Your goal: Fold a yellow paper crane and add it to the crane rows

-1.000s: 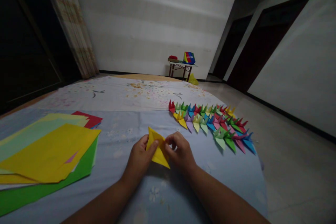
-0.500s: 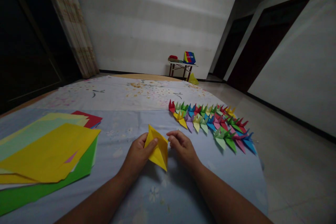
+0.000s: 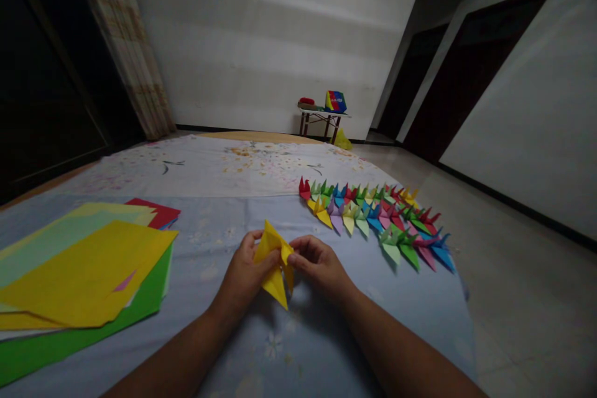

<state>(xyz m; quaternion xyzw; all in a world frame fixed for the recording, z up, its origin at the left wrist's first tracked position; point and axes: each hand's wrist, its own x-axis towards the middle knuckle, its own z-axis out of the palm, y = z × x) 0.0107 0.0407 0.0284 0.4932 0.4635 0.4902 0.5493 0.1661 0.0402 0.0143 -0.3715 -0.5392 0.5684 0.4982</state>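
Note:
A folded yellow origami paper (image 3: 274, 267) stands between my hands, narrow and pointed, with its tip down. My left hand (image 3: 246, 267) is shut on its left side, with the thumb across the folds. My right hand (image 3: 319, 264) pinches the paper's right flap with its fingertips. Loose sheets of origami paper (image 3: 79, 273) in yellow, green and red lie stacked to my left. Rows of multicoloured paper cranes (image 3: 373, 221) stand to my right, apart from both hands.
A pale blue cloth (image 3: 209, 305) with a flower print covers the surface under my hands. Beyond it lies a white printed cloth (image 3: 261, 165). A small folding table (image 3: 319, 117) holding a striped box stands by the far wall, with a tiled floor (image 3: 522, 298) to the right.
The yellow paper has narrowed into a slimmer, pointed shape. My right hand has moved back in and now pinches its right flap.

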